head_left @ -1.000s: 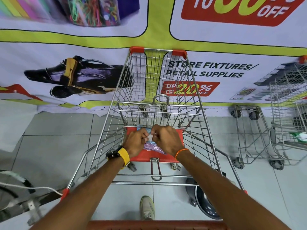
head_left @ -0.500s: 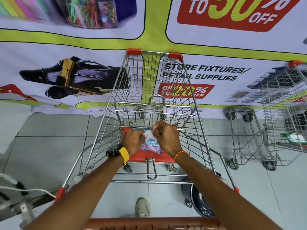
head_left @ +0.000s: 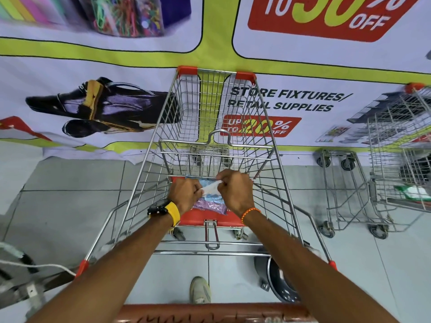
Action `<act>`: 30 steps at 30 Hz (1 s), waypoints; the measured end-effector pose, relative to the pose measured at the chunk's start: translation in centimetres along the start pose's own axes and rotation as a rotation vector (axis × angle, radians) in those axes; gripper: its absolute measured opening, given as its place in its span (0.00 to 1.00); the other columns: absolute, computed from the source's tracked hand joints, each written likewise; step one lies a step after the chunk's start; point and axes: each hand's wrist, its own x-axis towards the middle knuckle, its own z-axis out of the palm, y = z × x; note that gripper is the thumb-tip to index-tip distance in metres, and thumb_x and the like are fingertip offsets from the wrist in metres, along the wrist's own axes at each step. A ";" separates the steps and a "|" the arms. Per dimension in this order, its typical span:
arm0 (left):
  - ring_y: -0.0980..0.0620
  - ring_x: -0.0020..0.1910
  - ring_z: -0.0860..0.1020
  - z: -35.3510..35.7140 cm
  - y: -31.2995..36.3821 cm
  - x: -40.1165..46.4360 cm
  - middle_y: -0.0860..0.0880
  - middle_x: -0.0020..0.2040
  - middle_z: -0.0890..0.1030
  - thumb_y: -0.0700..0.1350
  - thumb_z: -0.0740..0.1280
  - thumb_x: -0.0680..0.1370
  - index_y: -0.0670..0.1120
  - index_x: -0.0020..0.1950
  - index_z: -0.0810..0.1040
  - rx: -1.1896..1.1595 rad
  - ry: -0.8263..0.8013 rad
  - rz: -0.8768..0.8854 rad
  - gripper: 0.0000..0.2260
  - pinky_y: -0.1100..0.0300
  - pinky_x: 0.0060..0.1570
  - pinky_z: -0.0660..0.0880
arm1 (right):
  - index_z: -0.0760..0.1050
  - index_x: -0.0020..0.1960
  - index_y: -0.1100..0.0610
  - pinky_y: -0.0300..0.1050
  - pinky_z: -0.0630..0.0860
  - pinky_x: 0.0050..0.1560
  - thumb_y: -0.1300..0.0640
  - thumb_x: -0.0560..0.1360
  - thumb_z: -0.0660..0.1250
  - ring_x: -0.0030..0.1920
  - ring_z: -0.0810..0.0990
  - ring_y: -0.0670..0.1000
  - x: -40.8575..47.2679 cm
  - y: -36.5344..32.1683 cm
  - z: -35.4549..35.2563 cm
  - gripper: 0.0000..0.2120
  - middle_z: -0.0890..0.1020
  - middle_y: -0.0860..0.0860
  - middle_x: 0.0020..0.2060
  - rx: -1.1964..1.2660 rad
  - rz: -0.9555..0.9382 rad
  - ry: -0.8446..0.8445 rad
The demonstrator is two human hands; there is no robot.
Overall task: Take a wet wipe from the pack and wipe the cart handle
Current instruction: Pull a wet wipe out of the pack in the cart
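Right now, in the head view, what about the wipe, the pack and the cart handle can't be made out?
- Wet wipe pack: the left hand and right hand cover most of it, so its opening is hidden.
- Wet wipe: only a strip shows between the hands; whether it is free of the pack is unclear.
- Cart handle: cut off by the bottom edge and blurred.

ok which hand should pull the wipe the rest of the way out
Right. The right hand already pinches the white wipe at its free end, while the left hand pins the pack on the red seat flap.
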 end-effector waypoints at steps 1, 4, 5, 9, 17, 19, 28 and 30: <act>0.48 0.33 0.82 0.1 0.0 0.1 0.46 0.34 0.86 0.45 0.73 0.73 0.45 0.41 0.84 -0.001 0.004 -0.003 0.04 0.53 0.37 0.81 | 0.83 0.49 0.53 0.44 0.80 0.51 0.66 0.71 0.68 0.45 0.85 0.54 -0.1 0.0 -0.4 0.12 0.88 0.53 0.42 0.004 0.002 0.013; 0.47 0.35 0.83 0.1 0.2 0.1 0.45 0.36 0.86 0.46 0.73 0.73 0.45 0.42 0.84 0.011 0.009 -0.012 0.05 0.54 0.39 0.80 | 0.81 0.49 0.52 0.43 0.79 0.49 0.66 0.71 0.68 0.45 0.86 0.53 -0.6 -0.3 -1.4 0.12 0.88 0.51 0.42 0.028 -0.026 0.048; 0.47 0.35 0.82 0.1 0.3 0.0 0.44 0.36 0.86 0.46 0.73 0.73 0.45 0.43 0.85 0.016 0.006 -0.013 0.05 0.56 0.39 0.80 | 0.82 0.48 0.52 0.42 0.79 0.48 0.65 0.71 0.68 0.44 0.86 0.52 -0.7 -0.4 -1.6 0.11 0.88 0.50 0.41 0.042 -0.040 0.052; 0.47 0.36 0.82 -0.2 0.6 -0.1 0.44 0.38 0.86 0.46 0.73 0.72 0.44 0.43 0.85 0.033 0.000 0.009 0.05 0.59 0.38 0.76 | 0.83 0.46 0.53 0.37 0.76 0.41 0.65 0.71 0.68 0.34 0.82 0.48 -1.2 -0.9 -2.6 0.09 0.83 0.46 0.32 0.089 -0.071 0.049; 0.50 0.36 0.82 -0.1 0.4 -0.4 0.45 0.38 0.86 0.43 0.75 0.70 0.43 0.43 0.85 0.008 0.015 0.018 0.05 0.59 0.39 0.78 | 0.80 0.47 0.54 0.42 0.66 0.31 0.63 0.74 0.62 0.29 0.76 0.45 -2.4 -1.0 -3.6 0.09 0.81 0.50 0.30 0.249 -0.122 0.111; 0.49 0.35 0.83 -0.1 0.3 -0.5 0.45 0.37 0.87 0.43 0.75 0.70 0.44 0.42 0.85 0.014 0.030 0.038 0.04 0.55 0.40 0.81 | 0.78 0.48 0.54 0.46 0.69 0.31 0.64 0.76 0.61 0.30 0.76 0.49 -2.2 -1.2 -4.2 0.10 0.81 0.51 0.32 0.317 -0.121 0.171; 0.67 0.29 0.78 -2.8 2.9 -1.9 0.45 0.39 0.83 0.38 0.63 0.79 0.40 0.48 0.81 -0.331 -0.118 -0.071 0.08 0.73 0.30 0.70 | 0.75 0.51 0.49 0.42 0.76 0.43 0.69 0.80 0.55 0.42 0.77 0.47 -2.4 -3.2 -7.6 0.17 0.79 0.53 0.42 0.621 -0.130 -0.041; 0.62 0.37 0.82 -4.5 4.6 -3.3 0.46 0.42 0.83 0.51 0.58 0.82 0.43 0.50 0.80 -0.818 -0.200 -0.225 0.16 0.65 0.38 0.78 | 0.77 0.51 0.53 0.33 0.76 0.41 0.73 0.80 0.54 0.41 0.79 0.41 -3.1 -3.9 -8.1 0.18 0.80 0.51 0.44 0.657 -0.114 -0.100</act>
